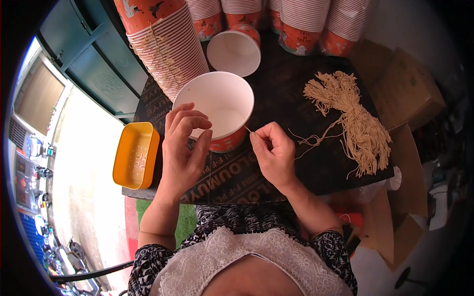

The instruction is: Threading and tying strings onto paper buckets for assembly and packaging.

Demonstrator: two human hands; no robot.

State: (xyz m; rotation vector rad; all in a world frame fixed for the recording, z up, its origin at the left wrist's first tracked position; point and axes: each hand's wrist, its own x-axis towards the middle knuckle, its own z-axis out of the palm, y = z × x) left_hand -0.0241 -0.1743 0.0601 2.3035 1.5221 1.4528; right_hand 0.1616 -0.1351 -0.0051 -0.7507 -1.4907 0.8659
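A white-lined paper bucket (223, 101) with an orange printed outside stands before me on the black table, its mouth tilted toward me. My left hand (186, 143) is at its near left rim, fingers curved and thumb apart, with nothing visible between them. To the right of the bucket my right hand (274, 155) pinches a thin piece of beige cord (248, 129). Its short end pokes out from the fingertips toward the bucket's side. A thick bundle of beige cords (358, 123) lies on the right of the table, a few loose strands trailing toward my right hand.
A tall nested stack of orange buckets (165, 54), cords hanging along it, leans behind my left hand. Another bucket (234, 52) lies tipped at the back, near more stacks (303, 24). A yellow tray (134, 157) with small pale bits sits left. Cardboard boxes (407, 89) stand right.
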